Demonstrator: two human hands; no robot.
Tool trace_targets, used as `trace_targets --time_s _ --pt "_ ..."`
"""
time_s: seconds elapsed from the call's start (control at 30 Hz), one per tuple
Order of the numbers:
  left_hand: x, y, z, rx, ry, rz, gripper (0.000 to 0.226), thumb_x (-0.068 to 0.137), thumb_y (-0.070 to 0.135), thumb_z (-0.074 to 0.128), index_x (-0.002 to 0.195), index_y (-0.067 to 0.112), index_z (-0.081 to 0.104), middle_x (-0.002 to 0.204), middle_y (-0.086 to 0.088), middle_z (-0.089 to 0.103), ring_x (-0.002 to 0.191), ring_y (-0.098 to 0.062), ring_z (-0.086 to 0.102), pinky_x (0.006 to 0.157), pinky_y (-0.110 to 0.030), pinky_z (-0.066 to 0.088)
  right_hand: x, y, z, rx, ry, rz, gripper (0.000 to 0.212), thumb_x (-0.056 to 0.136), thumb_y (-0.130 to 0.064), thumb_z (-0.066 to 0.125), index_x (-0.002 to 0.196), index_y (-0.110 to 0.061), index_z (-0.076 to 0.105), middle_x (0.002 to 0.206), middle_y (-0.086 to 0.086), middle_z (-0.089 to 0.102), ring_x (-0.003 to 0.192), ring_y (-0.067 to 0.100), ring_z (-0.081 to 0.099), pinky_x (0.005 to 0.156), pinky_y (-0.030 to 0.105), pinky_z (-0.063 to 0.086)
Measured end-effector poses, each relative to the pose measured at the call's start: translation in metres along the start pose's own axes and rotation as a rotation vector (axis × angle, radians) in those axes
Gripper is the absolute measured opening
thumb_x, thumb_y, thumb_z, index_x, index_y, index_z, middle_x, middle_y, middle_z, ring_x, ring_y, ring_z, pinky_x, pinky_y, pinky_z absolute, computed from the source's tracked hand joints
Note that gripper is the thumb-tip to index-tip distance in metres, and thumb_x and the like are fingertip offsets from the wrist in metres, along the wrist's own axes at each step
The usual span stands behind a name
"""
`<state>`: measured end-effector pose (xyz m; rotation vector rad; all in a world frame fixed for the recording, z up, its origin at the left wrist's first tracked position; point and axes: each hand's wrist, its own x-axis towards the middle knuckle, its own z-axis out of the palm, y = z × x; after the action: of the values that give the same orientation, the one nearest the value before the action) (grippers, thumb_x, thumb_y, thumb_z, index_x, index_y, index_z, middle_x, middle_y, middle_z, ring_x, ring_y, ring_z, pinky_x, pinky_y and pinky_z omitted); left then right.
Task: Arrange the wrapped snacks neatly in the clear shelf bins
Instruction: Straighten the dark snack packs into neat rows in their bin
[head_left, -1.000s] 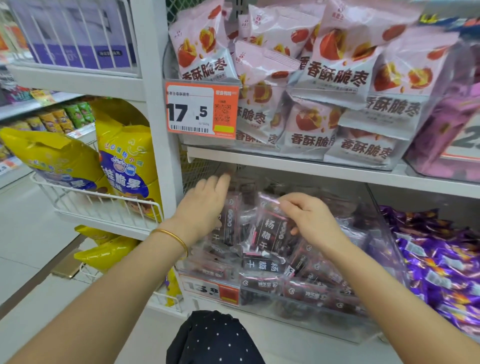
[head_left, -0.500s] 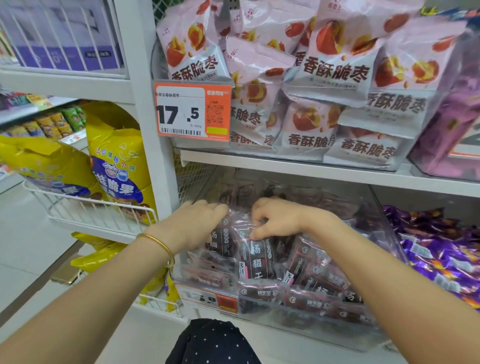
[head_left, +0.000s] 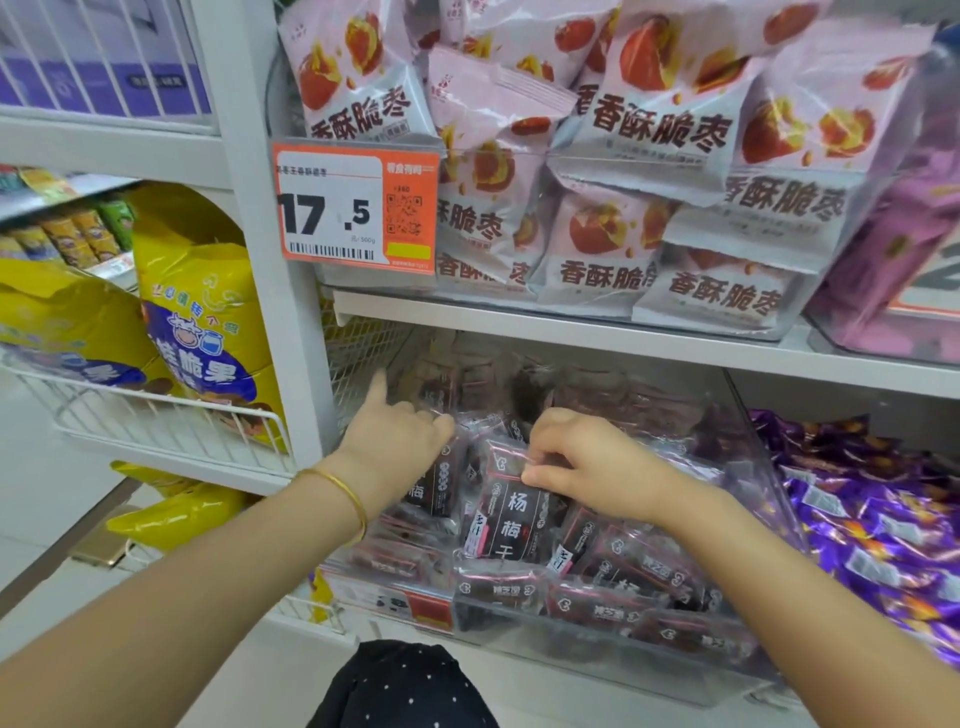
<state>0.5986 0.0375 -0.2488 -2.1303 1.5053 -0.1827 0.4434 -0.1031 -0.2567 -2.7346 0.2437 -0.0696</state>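
Under the white shelf board (head_left: 571, 338): clear bin (head_left: 597, 657) heaped with dark wrapped snacks (head_left: 628, 566).
Right hand (head_left: 587, 462): fingers pinch the top edge of one upright snack pack (head_left: 511, 514) mid-bin.
Left hand (head_left: 395, 447): against packs at the bin's left; index raised, other fingers curled, grasp cannot be told.
Above the board: pink bags (head_left: 649, 130), orange price tag (head_left: 332, 208).

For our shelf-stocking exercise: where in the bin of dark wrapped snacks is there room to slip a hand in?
Free: the rear left corner of the clear bin, between the wire mesh and the dark packets, beside the left hand. Crowded: the front half, heaped against the front wall, where the right hand pinches a packet.
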Motion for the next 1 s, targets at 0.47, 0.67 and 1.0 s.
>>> trace_targets --time_s 0.47,0.67,1.0 --pt "0.097 0.017 -0.034 -0.669 -0.223 0.014 0.033 0.097 0.034 0.045 0.113 0.007 0.056 0.112 -0.011 0.061 0.087 -0.021 0.055 0.076 -0.030 0.041 -0.007 0.007 0.008 0.039 0.051 0.060 0.020 0.093 -0.038 0.052 0.079 -0.023 0.048 0.082 -0.007 0.051 0.079 0.015 0.053 0.078 0.034 0.046" --pt "0.105 0.020 -0.025 -0.557 -0.330 -0.017 0.034 0.090 0.026 0.059 0.114 0.002 0.059 0.096 -0.009 0.060 0.085 -0.022 0.056 0.074 -0.030 0.044 -0.009 0.006 0.009 0.037 0.048 0.094 0.025 0.093 -0.039 0.051 0.086 -0.015 0.055 0.087 -0.002 0.056 0.080 0.017 0.054 0.079 0.038 0.047" --pt "0.079 0.002 -0.032 -0.827 0.063 0.169 0.033 0.086 0.007 0.061 0.117 0.017 0.055 0.111 0.001 0.060 0.100 -0.017 0.056 0.084 -0.026 0.046 -0.009 -0.002 0.009 0.055 0.129 0.187 0.029 0.092 -0.038 0.054 0.083 -0.011 0.057 0.084 0.000 0.054 0.078 0.020 0.054 0.077 0.037 0.047"
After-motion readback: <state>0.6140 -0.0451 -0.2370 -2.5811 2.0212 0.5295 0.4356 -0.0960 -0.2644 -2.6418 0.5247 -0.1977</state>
